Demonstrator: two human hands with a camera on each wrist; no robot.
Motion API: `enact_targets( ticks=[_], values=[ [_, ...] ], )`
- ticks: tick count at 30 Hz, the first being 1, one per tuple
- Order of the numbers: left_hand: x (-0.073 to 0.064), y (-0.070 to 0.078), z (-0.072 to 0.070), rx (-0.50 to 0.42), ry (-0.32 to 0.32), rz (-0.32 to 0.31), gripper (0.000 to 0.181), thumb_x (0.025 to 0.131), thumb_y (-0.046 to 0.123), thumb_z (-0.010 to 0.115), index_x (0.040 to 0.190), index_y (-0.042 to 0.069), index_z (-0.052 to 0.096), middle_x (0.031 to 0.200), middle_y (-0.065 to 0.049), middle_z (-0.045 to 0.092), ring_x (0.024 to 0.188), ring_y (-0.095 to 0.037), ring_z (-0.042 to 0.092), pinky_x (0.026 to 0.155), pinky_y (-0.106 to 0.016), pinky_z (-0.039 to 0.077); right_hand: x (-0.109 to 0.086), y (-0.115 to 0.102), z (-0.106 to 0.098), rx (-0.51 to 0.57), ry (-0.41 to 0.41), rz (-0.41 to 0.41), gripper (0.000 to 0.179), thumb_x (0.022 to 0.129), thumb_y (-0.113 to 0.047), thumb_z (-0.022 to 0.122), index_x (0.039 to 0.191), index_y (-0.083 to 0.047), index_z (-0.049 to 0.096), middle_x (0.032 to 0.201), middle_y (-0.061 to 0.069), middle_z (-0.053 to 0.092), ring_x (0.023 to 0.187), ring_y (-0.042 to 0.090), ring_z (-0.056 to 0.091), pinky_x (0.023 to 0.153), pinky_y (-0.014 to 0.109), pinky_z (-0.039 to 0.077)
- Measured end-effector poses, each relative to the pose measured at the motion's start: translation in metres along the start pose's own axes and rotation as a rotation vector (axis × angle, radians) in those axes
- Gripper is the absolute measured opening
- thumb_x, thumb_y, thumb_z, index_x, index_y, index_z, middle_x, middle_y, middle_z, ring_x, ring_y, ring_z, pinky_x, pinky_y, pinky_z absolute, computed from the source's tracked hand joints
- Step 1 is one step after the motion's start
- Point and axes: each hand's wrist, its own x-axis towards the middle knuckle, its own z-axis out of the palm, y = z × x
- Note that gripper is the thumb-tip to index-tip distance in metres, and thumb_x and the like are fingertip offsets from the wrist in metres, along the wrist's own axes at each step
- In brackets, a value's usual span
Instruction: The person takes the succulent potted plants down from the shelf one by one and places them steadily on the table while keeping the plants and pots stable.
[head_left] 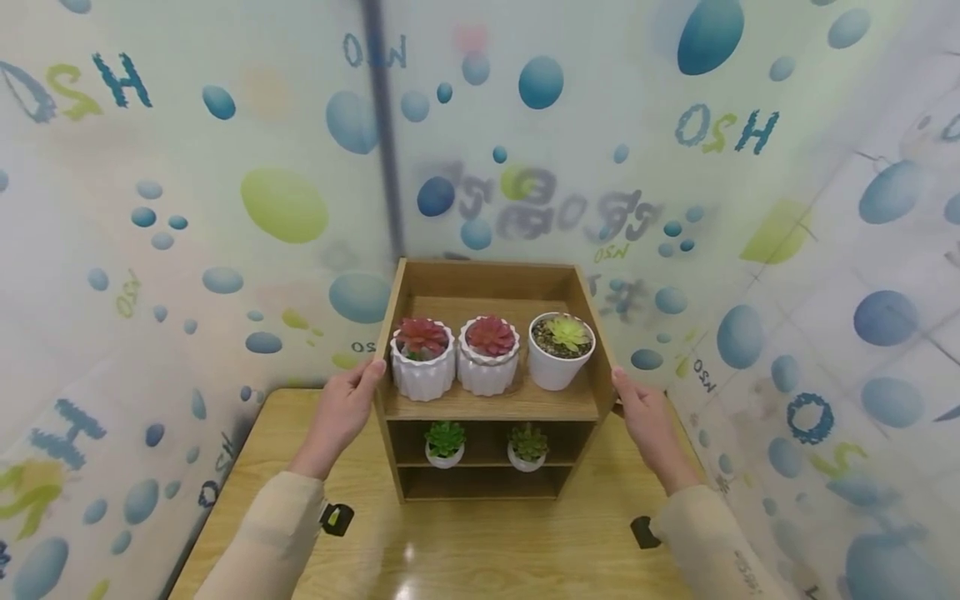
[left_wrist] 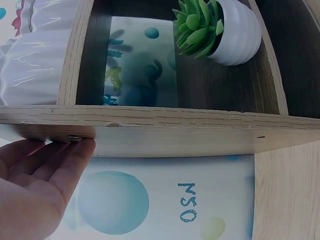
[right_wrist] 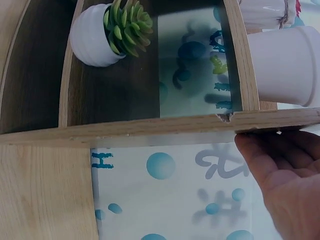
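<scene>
The left hand [head_left: 342,419] at nine o'clock and right hand [head_left: 651,423] at three press fairly straight fingers against the central wooden shelf [head_left: 491,407]; table [head_left: 480,546] spreads toward six. Only the right wrist view shows an edge notch [right_wrist: 226,117].

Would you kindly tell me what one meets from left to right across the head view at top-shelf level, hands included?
Left hand, first potted red plant, second potted red plant, potted yellow-green plant, right hand.
</scene>
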Motion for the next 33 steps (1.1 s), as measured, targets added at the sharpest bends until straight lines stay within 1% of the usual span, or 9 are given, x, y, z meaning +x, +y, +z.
enact_targets(
  ticks=[3, 5, 8, 11, 13, 15, 19, 27, 33],
  values=[
    [0.0, -0.001, 0.0, -0.001, 0.001, 0.005, 0.063, 0.11, 0.046, 0.04, 0.15, -0.002, 0.047, 0.152, -0.024, 0.047, 0.141, -0.044, 0.045, 0.117, -0.055, 0.037, 0.001, -0.001, -0.003, -0.046, -0.022, 0.004, 0.061, 0.111, -0.039, 0.042, 0.095, 0.016, 0.063, 0.147, 0.028, 0.053, 0.14, 0.039, 0.048, 0.109, 0.051, 0.046],
    [0.001, 0.0, 0.0, -0.003, 0.0, 0.009, 0.062, 0.11, 0.045, 0.041, 0.15, -0.002, 0.047, 0.152, -0.024, 0.047, 0.141, -0.043, 0.045, 0.117, -0.054, 0.036, 0.001, -0.004, -0.006, -0.078, -0.032, 0.009, 0.062, 0.111, -0.04, 0.042, 0.09, 0.016, 0.061, 0.144, 0.027, 0.055, 0.138, 0.038, 0.05, 0.109, 0.05, 0.047],
    [0.002, 0.001, 0.0, -0.012, -0.008, 0.001, 0.062, 0.11, 0.045, 0.042, 0.15, -0.002, 0.047, 0.151, -0.024, 0.048, 0.142, -0.042, 0.044, 0.117, -0.054, 0.036, 0.003, -0.012, -0.01, -0.167, -0.035, 0.007, 0.057, 0.111, -0.039, 0.043, 0.075, 0.004, 0.055, 0.12, 0.022, 0.064, 0.122, 0.029, 0.06, 0.104, 0.046, 0.053],
    [0.001, 0.001, 0.0, -0.034, -0.017, -0.014, 0.063, 0.11, 0.046, 0.043, 0.151, -0.002, 0.047, 0.152, -0.023, 0.048, 0.143, -0.042, 0.044, 0.117, -0.053, 0.036, 0.006, -0.022, -0.013, -0.326, -0.015, -0.046, 0.052, 0.109, -0.037, 0.045, 0.067, -0.008, 0.045, 0.082, 0.01, 0.058, 0.083, 0.021, 0.06, 0.079, 0.038, 0.057],
    [0.001, 0.001, 0.0, -0.044, -0.017, -0.02, 0.064, 0.11, 0.046, 0.043, 0.151, -0.003, 0.046, 0.152, -0.023, 0.047, 0.143, -0.041, 0.044, 0.117, -0.053, 0.036, 0.01, -0.029, -0.013, -0.447, -0.006, -0.106, 0.05, 0.109, -0.036, 0.045, 0.065, -0.011, 0.042, 0.067, 0.002, 0.047, 0.065, 0.017, 0.049, 0.063, 0.033, 0.047],
    [0.0, 0.001, 0.0, -0.055, -0.012, -0.022, 0.064, 0.11, 0.045, 0.043, 0.15, -0.004, 0.046, 0.153, -0.024, 0.047, 0.143, -0.042, 0.044, 0.117, -0.053, 0.036, 0.014, -0.035, -0.013, -0.536, -0.002, -0.173, 0.05, 0.109, -0.035, 0.045, 0.064, -0.013, 0.039, 0.059, 0.0, 0.039, 0.056, 0.018, 0.038, 0.056, 0.033, 0.036],
    [0.0, 0.0, 0.0, -0.058, -0.006, -0.022, 0.064, 0.11, 0.046, 0.043, 0.15, -0.003, 0.047, 0.153, -0.023, 0.047, 0.142, -0.041, 0.045, 0.117, -0.053, 0.037, 0.023, -0.043, -0.009, -0.63, -0.015, -0.236, 0.051, 0.109, -0.032, 0.043, 0.061, -0.014, 0.038, 0.055, -0.001, 0.036, 0.053, 0.018, 0.036, 0.055, 0.033, 0.034],
    [0.0, 0.001, 0.002, -0.066, -0.011, -0.03, 0.065, 0.11, 0.046, 0.042, 0.151, -0.004, 0.045, 0.154, -0.024, 0.046, 0.143, -0.041, 0.044, 0.116, -0.053, 0.037, 0.032, -0.04, -0.005, -0.695, -0.008, -0.202, 0.053, 0.109, -0.033, 0.036, 0.06, -0.013, 0.039, 0.055, 0.002, 0.039, 0.054, 0.02, 0.038, 0.054, 0.033, 0.034],
    [0.0, 0.002, 0.0, -0.074, -0.001, -0.016, 0.062, 0.11, 0.043, 0.043, 0.15, -0.005, 0.045, 0.153, -0.025, 0.046, 0.142, -0.043, 0.045, 0.116, -0.053, 0.038, 0.037, -0.036, -0.002, -0.735, 0.027, -0.29, 0.052, 0.108, -0.028, 0.033, 0.06, -0.012, 0.04, 0.056, 0.005, 0.039, 0.061, 0.026, 0.045, 0.06, 0.037, 0.04]
  ],
)
